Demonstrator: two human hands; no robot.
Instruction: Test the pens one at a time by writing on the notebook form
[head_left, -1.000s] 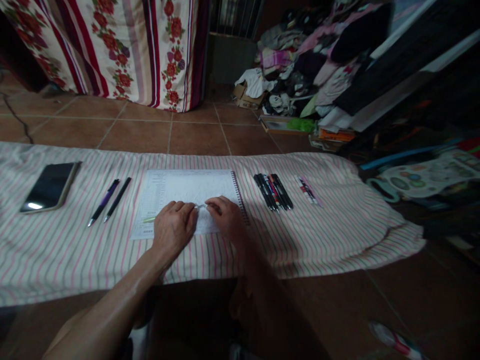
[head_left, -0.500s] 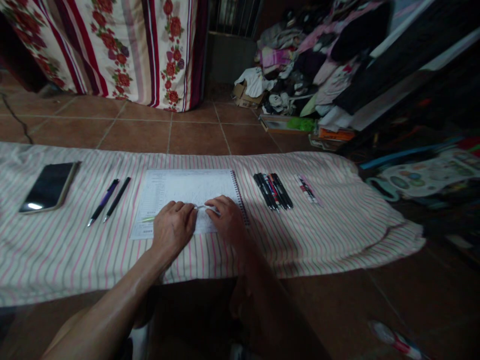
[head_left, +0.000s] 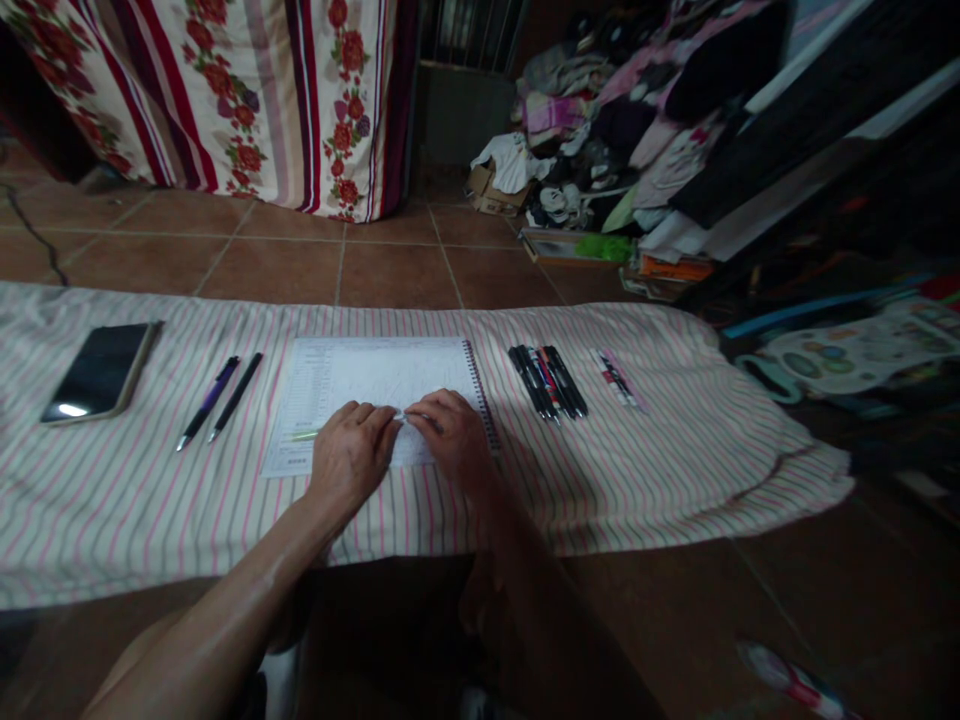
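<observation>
My left hand [head_left: 352, 445] is closed over a slim light-green pen [head_left: 304, 436], whose barrel sticks out past the hand's left side. My right hand [head_left: 450, 430] is closed too, pinching a small pale piece [head_left: 401, 416] at the pen's right end, between the fingertips of both hands. Its exact kind is too small to make out. Both hands are above a spiral notebook [head_left: 390, 365] with a printed, written-on page. Left of it lie a purple-and-black pen [head_left: 208, 402] and a black pen [head_left: 235, 398]. The palms hide the middle of the green pen.
Several dark pens [head_left: 547, 383] lie in a row right of the notebook, with a few pale pen parts [head_left: 617, 380] beyond. A phone [head_left: 101, 373] rests at the far left on the striped cloth [head_left: 675, 450]. Behind are a floral curtain [head_left: 277, 110] and heaped clothes [head_left: 585, 120].
My left hand has shifted slightly right with the green pen, and the fingertips of both hands are closer together. The thin piece between them shows less. Everything on the cloth stays put.
</observation>
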